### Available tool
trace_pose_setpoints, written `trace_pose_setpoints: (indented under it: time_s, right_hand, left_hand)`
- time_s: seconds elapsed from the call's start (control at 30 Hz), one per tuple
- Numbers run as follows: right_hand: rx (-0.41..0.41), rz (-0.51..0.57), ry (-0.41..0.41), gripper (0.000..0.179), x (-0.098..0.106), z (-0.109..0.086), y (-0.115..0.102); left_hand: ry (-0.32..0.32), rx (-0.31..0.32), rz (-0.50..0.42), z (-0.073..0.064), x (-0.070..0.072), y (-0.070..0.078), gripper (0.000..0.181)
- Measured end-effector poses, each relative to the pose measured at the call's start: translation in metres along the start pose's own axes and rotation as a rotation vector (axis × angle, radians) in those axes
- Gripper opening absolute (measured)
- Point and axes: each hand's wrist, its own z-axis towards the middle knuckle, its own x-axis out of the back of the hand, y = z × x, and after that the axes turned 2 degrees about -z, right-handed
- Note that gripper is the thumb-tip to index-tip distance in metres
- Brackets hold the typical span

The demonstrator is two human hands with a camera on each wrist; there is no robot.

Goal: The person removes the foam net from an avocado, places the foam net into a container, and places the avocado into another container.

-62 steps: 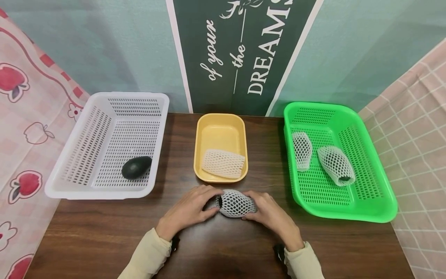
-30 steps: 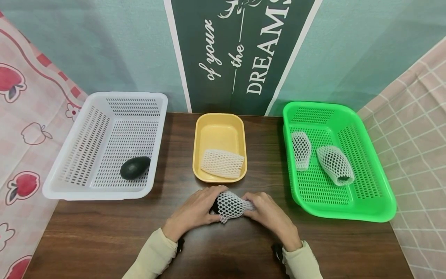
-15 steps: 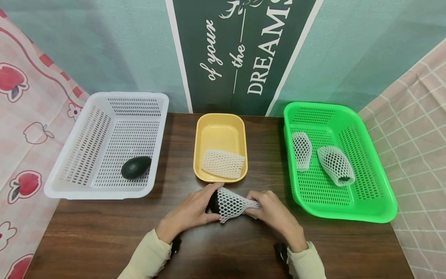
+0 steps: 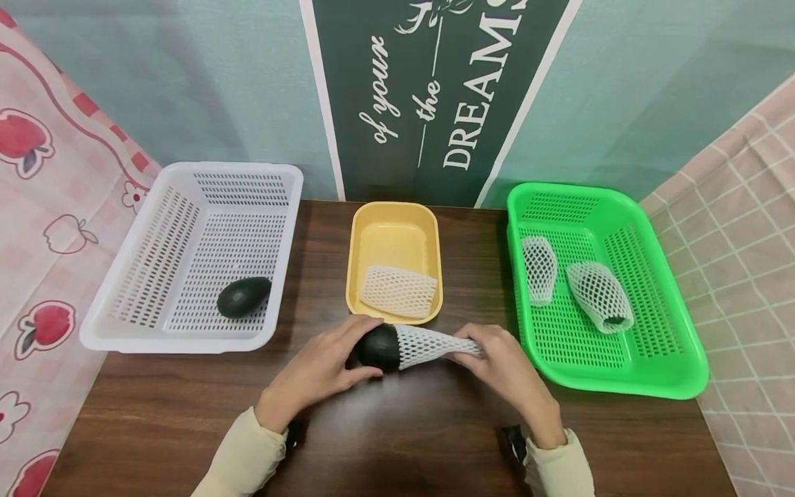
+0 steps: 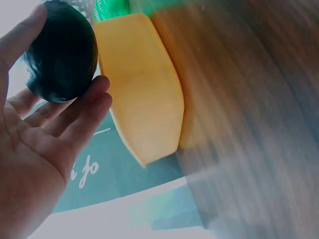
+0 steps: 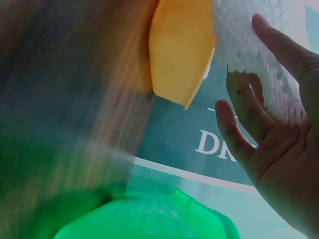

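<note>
My left hand (image 4: 313, 373) grips the bare left end of a dark avocado (image 4: 377, 347), just in front of the yellow tray. A white foam net sleeve (image 4: 422, 345) covers the avocado's right end and narrows toward my right hand (image 4: 506, 366), which pinches its loose end. In the left wrist view, thumb and fingers curl around the smooth dark avocado (image 5: 65, 52). The right wrist view has the net (image 6: 249, 42) between thumb and fingers, its open edge hanging over them. How far the sleeve reaches along the avocado's far side is hidden.
The yellow tray (image 4: 394, 238) contains a flat foam net (image 4: 397, 291). At left, a white basket (image 4: 286, 228) holds a bare avocado (image 4: 243, 297). The green basket (image 4: 677, 345) at right has two netted avocados, one at its left wall (image 4: 539, 270) and one mid-basket (image 4: 600, 297).
The right hand has moved right and pulled the net into a long taper. More of the avocado's left end is bare now, and both hands are farther apart.
</note>
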Motion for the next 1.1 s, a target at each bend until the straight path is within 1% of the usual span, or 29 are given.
trace_pose_setpoints:
  time_s: [0.13, 0.23, 0.37, 0.5, 0.6, 0.7, 0.73, 0.9, 1.0, 1.1]
  right_hand:
    - [0.018, -0.023, 0.078, 0.022, 0.003, 0.004, 0.001]
    - [0.008, -0.023, 0.126, 0.022, 0.006, 0.007, 0.002]
    - [-0.035, 0.004, 0.172, 0.021, 0.008, 0.014, 0.0]
    - [-0.094, 0.021, 0.197, 0.018, 0.007, 0.02, -0.003]
    - [-0.142, 0.017, 0.22, 0.018, 0.005, 0.025, -0.003]
    - [-0.175, 0.012, 0.27, 0.017, 0.002, 0.03, -0.002]
    - [-0.181, 0.009, 0.293, 0.018, 0.0, 0.032, -0.002]
    - [-0.182, -0.03, 0.397, 0.024, -0.006, 0.04, -0.001]
    - [-0.199, -0.049, 0.429, 0.029, -0.008, 0.043, -0.001]
    - [-0.224, -0.051, 0.433, 0.034, -0.009, 0.046, -0.002]
  left_hand:
    - [0.074, -0.008, 0.061, -0.003, 0.008, -0.002, 0.072]
    - [0.123, -0.015, 0.087, -0.004, 0.017, -0.004, 0.073]
    - [0.188, -0.032, 0.12, -0.005, 0.029, -0.009, 0.075]
    - [0.259, -0.048, 0.154, -0.006, 0.04, -0.013, 0.076]
    - [0.308, -0.044, 0.161, -0.009, 0.049, -0.016, 0.072]
    - [0.367, -0.02, 0.163, -0.012, 0.059, -0.02, 0.07]
    - [0.381, -0.003, 0.162, -0.014, 0.064, -0.022, 0.071]
    - [0.476, 0.062, 0.169, -0.022, 0.082, -0.031, 0.071]
    - [0.518, 0.138, 0.195, -0.029, 0.091, -0.035, 0.074]
    - [0.541, 0.223, 0.237, -0.035, 0.098, -0.039, 0.079]
